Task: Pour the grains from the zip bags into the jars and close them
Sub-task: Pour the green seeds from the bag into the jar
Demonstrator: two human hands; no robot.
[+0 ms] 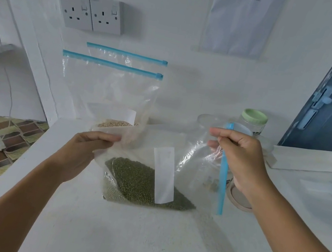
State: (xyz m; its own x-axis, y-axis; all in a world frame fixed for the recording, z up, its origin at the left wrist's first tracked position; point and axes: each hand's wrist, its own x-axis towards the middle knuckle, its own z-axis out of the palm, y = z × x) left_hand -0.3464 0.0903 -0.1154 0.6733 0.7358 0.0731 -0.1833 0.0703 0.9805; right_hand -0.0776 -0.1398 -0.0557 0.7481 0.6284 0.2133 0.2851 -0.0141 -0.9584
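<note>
Two hands on one bag, and the pour is being set up. From the head camera, the left hand (92, 146) pinches the bottom corner of the zip bag of green grains (146, 180), lifting that end, while the right hand (241, 161) grips the bag's mouth end, fingers curled round the plastic beside the blue zip strip (223, 176), which hangs down in front of that hand. The green grains (135, 181) sit heaped in the low belly of the bag, between the two hands and resting on the white worktop (140, 243).

Just beyond and under the right hand stands an open clear jar (246, 140); most of it is hidden behind the hand and bag, so I cannot tell how the mouth lines up with the rim. Below the right hand a pale lid (238, 198) lies flat on the worktop. Past the right hand, a second jar with a green lid (253, 121) is capped. Beyond the left hand, two more zip bags (109, 87) lean on the wall, the front one holding pale grains (114, 124).

My read: this is the first pour, barely begun. Whether the zip is open cannot be told. Next, the right hand needs the open mouth held over the jar while the left hand raises its corner higher, slowly, so the grains slide rather than surge.
</note>
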